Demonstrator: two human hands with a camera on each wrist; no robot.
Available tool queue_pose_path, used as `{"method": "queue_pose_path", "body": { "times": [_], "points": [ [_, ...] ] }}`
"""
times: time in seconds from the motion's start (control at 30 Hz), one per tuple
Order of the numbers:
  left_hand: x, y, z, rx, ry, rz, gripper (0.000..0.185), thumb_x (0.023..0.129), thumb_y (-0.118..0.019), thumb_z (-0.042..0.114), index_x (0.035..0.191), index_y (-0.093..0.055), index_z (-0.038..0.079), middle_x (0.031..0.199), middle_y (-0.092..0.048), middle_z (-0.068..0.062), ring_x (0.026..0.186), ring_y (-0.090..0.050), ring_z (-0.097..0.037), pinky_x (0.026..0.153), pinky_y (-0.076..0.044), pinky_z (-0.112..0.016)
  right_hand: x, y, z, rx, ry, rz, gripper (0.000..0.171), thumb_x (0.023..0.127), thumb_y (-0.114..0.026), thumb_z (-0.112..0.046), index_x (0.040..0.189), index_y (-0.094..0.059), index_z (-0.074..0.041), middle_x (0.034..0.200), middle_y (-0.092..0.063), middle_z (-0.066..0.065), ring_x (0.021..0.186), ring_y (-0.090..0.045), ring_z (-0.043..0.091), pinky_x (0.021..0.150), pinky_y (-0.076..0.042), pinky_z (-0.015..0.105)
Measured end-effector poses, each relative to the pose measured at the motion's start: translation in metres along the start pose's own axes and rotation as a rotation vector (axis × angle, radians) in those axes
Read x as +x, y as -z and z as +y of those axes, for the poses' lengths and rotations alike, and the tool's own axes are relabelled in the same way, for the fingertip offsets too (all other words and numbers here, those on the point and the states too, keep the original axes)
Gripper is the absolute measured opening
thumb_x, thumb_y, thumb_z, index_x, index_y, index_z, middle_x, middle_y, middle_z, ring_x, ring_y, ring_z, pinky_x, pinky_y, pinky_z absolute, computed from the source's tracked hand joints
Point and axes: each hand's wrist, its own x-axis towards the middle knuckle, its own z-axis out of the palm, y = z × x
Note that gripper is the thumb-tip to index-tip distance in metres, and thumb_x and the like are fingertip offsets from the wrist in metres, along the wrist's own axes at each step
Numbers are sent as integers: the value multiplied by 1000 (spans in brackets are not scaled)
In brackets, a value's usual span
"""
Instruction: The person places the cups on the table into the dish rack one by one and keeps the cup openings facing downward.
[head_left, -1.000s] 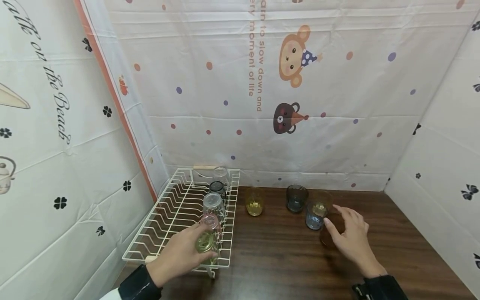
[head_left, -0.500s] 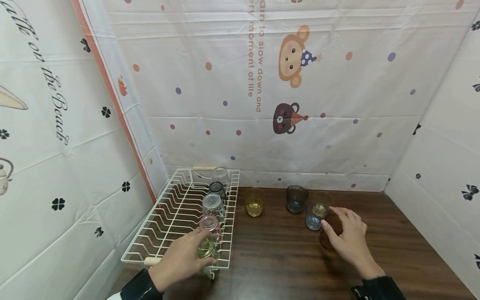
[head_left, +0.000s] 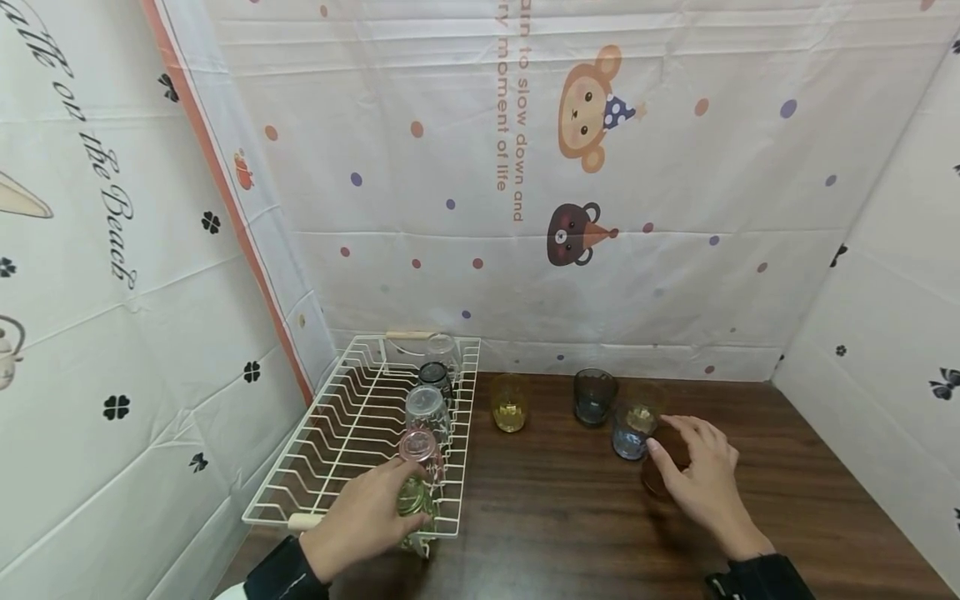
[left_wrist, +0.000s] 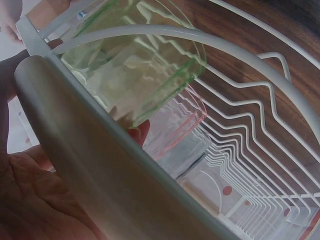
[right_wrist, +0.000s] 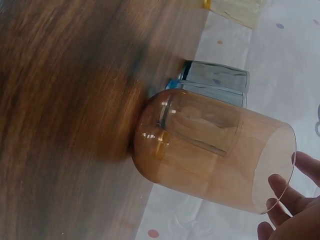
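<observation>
My left hand grips an upturned green glass at the near right corner of the white wire rack, thumb and fingers on either side. In the left wrist view the green glass stands among the wires, with a pink glass beyond it. On the table at right, my right hand holds an upright amber glass by its rim. The right wrist view shows the fingertips at the rim of the amber glass, its rounded base on the wood; the thumb is hidden there.
Behind the green glass, the pink glass, a clear glass, a dark glass and another clear glass line the rack. A yellow glass, a grey glass and a blue glass stand on the table.
The green glass in my left hand has shifted slightly towards me and lower into the rack, the hand moving with it. My right hand has barely moved at the amber glass.
</observation>
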Motion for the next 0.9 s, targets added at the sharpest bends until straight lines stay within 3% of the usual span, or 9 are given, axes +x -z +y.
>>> {"method": "queue_pose_path", "body": {
  "times": [0.43, 0.6, 0.77, 0.9],
  "points": [
    [-1, 1, -1, -24, 9, 0, 54, 76, -93, 46, 117, -73, 19, 116, -79, -1, 98, -76, -23, 80, -61, -44, 1, 2, -3, -19, -14, -20, 48, 100, -72, -30, 135, -65, 3, 137, -57, 32, 131, -42, 55, 94, -25, 72],
    [-2, 3, -1, -16, 33, 6, 55, 76, -92, 52, 118, -74, 22, 116, -78, 1, 100, -74, -21, 81, -60, -42, 1, 3, -1, -41, -50, -85, 56, 100, -73, -35, 140, -61, 3, 142, -54, 33, 135, -38, 58, 96, -26, 74],
    [-1, 6, 2, 1, 75, 33, 67, 76, -92, 55, 128, -74, 16, 124, -76, -9, 109, -73, -27, 88, -61, -50, 1, 5, 2, -86, -93, -160, 67, 99, -75, -39, 146, -55, 4, 147, -49, 35, 137, -35, 62, 98, -26, 75],
    [1, 8, 2, 33, 61, 64, 71, 75, -91, 58, 130, -74, 16, 122, -76, -9, 107, -73, -26, 88, -62, -48, 2, 6, 4, -139, -113, -225, 74, 98, -77, -41, 149, -53, 6, 149, -46, 38, 137, -34, 63, 100, -27, 76]
  ]
}}
